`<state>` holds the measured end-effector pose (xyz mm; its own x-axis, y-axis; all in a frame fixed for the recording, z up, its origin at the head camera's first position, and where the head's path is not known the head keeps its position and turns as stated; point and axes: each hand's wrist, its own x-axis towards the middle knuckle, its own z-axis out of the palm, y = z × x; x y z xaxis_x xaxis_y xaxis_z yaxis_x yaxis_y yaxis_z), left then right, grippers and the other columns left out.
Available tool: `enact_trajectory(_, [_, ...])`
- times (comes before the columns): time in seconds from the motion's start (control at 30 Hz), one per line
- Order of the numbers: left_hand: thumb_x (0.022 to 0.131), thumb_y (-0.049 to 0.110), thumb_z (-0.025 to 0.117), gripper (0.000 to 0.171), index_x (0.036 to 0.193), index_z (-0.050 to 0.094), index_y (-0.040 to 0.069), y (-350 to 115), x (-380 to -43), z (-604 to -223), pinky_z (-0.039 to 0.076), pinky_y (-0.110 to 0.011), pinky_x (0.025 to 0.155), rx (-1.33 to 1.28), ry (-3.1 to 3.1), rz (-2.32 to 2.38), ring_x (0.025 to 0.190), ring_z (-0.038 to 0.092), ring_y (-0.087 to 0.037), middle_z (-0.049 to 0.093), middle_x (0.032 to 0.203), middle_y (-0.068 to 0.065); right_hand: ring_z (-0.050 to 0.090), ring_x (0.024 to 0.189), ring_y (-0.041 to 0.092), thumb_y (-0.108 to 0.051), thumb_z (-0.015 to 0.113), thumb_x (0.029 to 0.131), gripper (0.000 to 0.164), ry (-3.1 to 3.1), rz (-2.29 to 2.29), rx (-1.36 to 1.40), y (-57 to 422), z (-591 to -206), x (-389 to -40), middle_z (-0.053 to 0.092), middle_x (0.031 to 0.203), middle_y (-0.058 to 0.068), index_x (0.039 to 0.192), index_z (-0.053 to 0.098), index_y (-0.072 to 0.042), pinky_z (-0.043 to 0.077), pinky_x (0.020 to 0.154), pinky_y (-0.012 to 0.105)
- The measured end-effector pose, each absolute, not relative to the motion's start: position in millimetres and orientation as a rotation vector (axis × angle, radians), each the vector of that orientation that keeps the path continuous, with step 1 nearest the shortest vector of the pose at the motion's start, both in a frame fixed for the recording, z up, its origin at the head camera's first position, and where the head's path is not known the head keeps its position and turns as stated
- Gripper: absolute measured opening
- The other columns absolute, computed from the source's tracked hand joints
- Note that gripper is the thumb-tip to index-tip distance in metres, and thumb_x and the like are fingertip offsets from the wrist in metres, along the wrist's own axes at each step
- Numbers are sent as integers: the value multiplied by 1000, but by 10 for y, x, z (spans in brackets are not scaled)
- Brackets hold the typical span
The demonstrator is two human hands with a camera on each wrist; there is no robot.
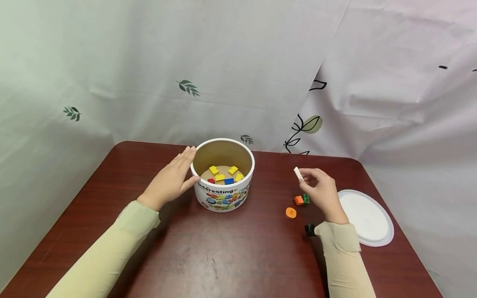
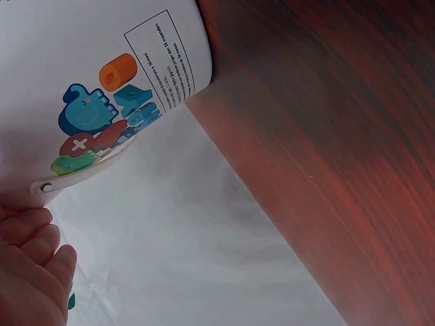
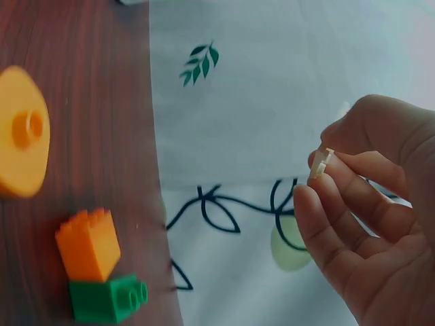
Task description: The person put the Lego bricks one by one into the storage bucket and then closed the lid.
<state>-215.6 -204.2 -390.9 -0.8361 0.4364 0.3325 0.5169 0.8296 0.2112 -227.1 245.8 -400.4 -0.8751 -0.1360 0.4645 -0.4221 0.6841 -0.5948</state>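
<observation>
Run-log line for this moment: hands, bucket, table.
left hand: touching bucket | right hand: pinching white block | in bucket: yellow blocks, red block, blue block | table: orange block, green block, white lid

White leaf-printed cloth [image 1: 231,49] is hanging behind red-brown wood-grain table [image 1: 220,252]; round white lid [image 1: 366,217] is lying near right edge.

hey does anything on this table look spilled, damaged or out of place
Nothing stands out much. The tub stands upright and the white lid lies flat on the right. One slight oddity: the tabletop has small scuff-like marks in front of the tub, breaking its even shine.
</observation>
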Motion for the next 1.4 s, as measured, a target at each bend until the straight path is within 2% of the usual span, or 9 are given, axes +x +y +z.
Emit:
enact_trajectory(0.13, [99, 39, 64, 83, 156, 25, -8, -2037, -2145, -3893, 21, -51, 124, -731, -2741, -427, 153, 21, -37, 27, 163, -23, 63, 82, 16, 4, 74, 85, 29, -2470, 1054, 461, 2351, -3958, -2276, 69, 93, 7, 113, 75, -4, 57, 70, 19])
enact_trajectory(0.3, [100, 38, 63, 83, 156, 25, -8, -2030, -2130, -3865, 18, -47, 125, -735, -2747, -428, 153, 21, -37, 27, 163, -24, 64, 81, 17, 4, 74, 85, 29, -2432, 1082, 488, 2225, -3872, -2271, 69, 92, 7, 112, 76, -4, 52, 69, 10])
enact_trajectory(0.43, [99, 39, 64, 84, 156, 25, -9, -2030, -2132, -3855, 17, -46, 126, -742, -2743, -407, 152, 21, -37, 27, 162, -24, 65, 83, 19, 3, 73, 86, 28, -2418, 1098, 500, 2138, -3812, -2278, 69, 94, 7, 112, 76, -5, 49, 70, 8])
enact_trajectory(0.6, [99, 38, 64, 84, 156, 25, -10, -2035, -2129, -3847, 18, -47, 126, -747, -2749, -395, 152, 22, -38, 28, 162, -25, 65, 84, 18, 1, 73, 87, 27, -2404, 1106, 530, 1999, -3727, -2293, 69, 95, 6, 113, 76, -6, 51, 70, 14])
enact_trajectory(0.9, [99, 40, 64, 84, 156, 25, -8, -2051, -2138, -3829, 21, -52, 124, -754, -2764, -390, 152, 21, -37, 27, 163, -23, 66, 84, 17, -1, 73, 86, 26, -2370, 1133, 609, 1732, -3574, -2364, 70, 93, 5, 112, 77, -7, 58, 72, 33])
enact_trajectory(1.2, [99, 41, 64, 84, 156, 26, -7, -2056, -2150, -3828, 21, -51, 124, -762, -2762, -395, 153, 22, -37, 28, 162, -23, 66, 82, 18, -1, 73, 86, 24, -2352, 1141, 724, 1440, -3480, -2488, 71, 89, 5, 109, 78, -4, 58, 72, 28])
enact_trajectory(1.4, [99, 42, 64, 85, 157, 25, -7, -2064, -2148, -3828, 19, -50, 125, -750, -2774, -400, 153, 20, -36, 27, 163, -22, 68, 86, 18, -3, 72, 89, 25, -2385, 1156, 787, 1269, -3418, -2553, 71, 95, 7, 113, 76, -4, 59, 77, 34])
